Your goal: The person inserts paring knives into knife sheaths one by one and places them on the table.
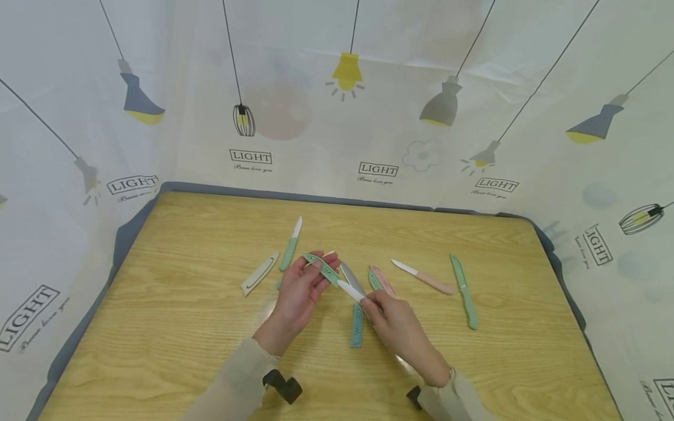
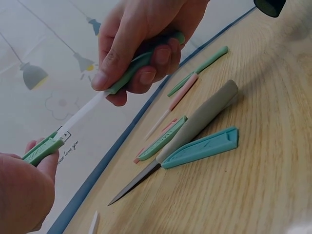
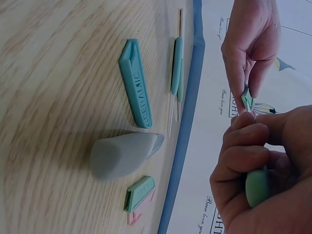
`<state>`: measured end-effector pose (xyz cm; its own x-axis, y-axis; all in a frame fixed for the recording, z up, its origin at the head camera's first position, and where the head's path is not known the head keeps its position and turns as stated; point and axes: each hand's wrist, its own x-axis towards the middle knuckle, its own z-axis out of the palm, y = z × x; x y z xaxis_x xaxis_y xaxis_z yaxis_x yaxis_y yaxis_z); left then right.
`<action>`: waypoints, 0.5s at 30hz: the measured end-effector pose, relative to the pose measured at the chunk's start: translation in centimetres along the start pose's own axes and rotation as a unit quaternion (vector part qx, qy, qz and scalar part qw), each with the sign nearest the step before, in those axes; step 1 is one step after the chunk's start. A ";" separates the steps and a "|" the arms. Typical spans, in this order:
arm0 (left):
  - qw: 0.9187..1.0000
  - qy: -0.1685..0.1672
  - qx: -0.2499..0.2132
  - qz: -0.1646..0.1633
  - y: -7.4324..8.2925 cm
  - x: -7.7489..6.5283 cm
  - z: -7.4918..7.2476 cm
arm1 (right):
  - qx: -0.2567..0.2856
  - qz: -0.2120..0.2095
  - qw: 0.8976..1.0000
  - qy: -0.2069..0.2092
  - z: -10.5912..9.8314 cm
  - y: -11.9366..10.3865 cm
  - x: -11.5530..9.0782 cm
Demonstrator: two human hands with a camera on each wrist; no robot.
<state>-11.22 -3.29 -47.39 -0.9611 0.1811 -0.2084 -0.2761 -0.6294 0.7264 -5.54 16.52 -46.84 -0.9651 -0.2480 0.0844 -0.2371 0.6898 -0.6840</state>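
My left hand (image 1: 295, 298) holds a light green blade sheath (image 1: 325, 271) between thumb and fingers. My right hand (image 1: 405, 330) grips a paring knife by its green handle (image 2: 134, 70). The knife's white blade (image 1: 350, 290) points at the sheath, its tip end at the sheath's mouth. In the left wrist view, both hands are raised over the table. Below them lie a grey-handled knife (image 2: 200, 119) with a dark metal blade and a teal sheath (image 2: 207, 146) alongside it. Just beyond are a green sheath (image 2: 163, 139) and a pink sheath (image 1: 384, 282), overlapping.
Right of the hands lie a pink-handled knife (image 1: 434, 283) and a green knife (image 1: 466, 301) with a green cover over its blade. To the left are a cream sheath (image 1: 260, 273) and an uncovered green-handled knife (image 1: 289, 253). A printed curtain (image 1: 316, 158) surrounds the wooden table (image 1: 174, 304).
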 end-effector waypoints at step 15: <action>1.000 0.002 0.008 -0.002 -0.4 -0.3 0.4 | -0.001 -0.011 1.000 0.013 0.3 -0.2 0.4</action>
<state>-10.79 -2.77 -47.38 -0.9600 0.1811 -0.2137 -0.2801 -0.6158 0.7364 -5.88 16.08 -46.93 -0.9620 -0.2460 0.1183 -0.2589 0.6852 -0.6808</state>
